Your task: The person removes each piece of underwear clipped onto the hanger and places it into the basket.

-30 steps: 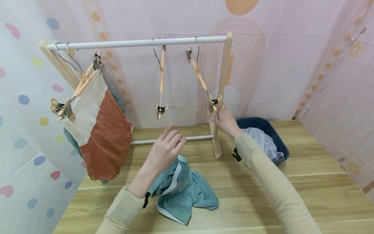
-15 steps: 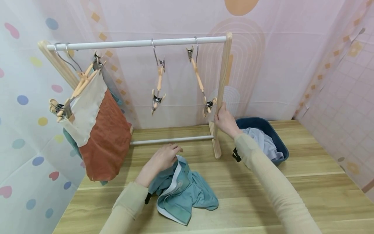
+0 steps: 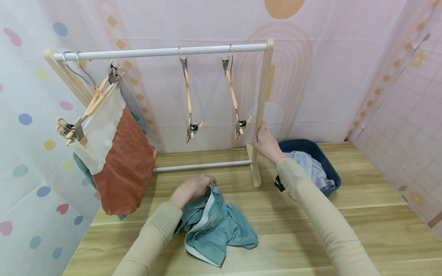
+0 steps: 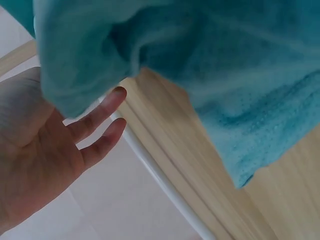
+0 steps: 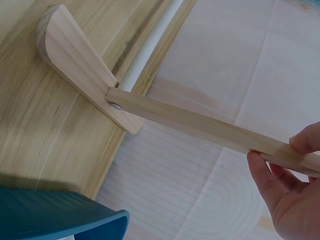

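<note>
On the table lies a crumpled teal garment [image 3: 224,226] with a white band along one edge. My left hand [image 3: 193,188] is at its upper left edge; in the left wrist view the teal cloth partly hides the left hand [image 4: 50,145], with two fingers stretched out loosely. Whether the hidden fingers touch the cloth cannot be seen. My right hand [image 3: 266,145] grips the right wooden post [image 3: 264,88] of a small clothes rack, and the right wrist view has the thumb and fingers of the right hand [image 5: 295,195] pinching that post [image 5: 200,125].
Two bare clip hangers [image 3: 188,90] [image 3: 232,90] hang from the white rail [image 3: 155,51]. At the rail's left end, a rust-and-cream garment [image 3: 126,165] hangs clipped, teal cloth behind it. Right of the rack, a navy basin [image 3: 326,163] holds greyish-lilac cloth [image 3: 307,166].
My left hand has come down from above the teal garment to its upper edge. The two bare hangers have swung and turned on the rail. My right hand keeps its hold on the post.
</note>
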Motion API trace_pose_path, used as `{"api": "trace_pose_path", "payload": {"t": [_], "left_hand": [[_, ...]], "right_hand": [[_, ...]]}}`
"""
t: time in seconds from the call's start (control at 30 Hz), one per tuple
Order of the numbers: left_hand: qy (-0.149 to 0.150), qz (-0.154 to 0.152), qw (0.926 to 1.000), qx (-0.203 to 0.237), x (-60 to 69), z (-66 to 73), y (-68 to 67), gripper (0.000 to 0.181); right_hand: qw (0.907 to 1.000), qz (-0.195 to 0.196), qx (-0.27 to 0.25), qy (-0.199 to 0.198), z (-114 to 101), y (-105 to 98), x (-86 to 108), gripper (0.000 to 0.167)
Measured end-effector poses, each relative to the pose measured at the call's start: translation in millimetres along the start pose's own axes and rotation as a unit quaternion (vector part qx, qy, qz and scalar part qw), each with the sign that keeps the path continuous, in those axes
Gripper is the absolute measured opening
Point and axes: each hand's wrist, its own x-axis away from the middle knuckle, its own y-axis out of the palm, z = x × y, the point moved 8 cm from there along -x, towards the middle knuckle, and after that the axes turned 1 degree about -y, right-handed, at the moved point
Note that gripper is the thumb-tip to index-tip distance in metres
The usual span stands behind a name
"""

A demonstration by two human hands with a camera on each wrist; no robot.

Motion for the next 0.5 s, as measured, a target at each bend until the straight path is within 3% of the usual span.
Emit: {"api": "trace_pose_path", "payload": {"t": [0.13,0.3,0.5], "left_hand": [[0.004,-0.003,0.9998,-0.018,-0.4,-1.1,-2.7,0.023],[0.036,0.023,0.9981,-0.046,8.2,1.7,-18.4,0.012],[0.013,0.034,0.9991,-0.021,21.5,-0.1,-39.8,0.008]], "right_hand": [[1.0000,0.002,0.001,-0.001,-1,0,0.2,0.046],[1.0000,-0.005,0.004,0.007,-1,1,0.2,0.049],[0.9998,-0.007,0.013,0.010,0,1,0.6,0.055]]}}
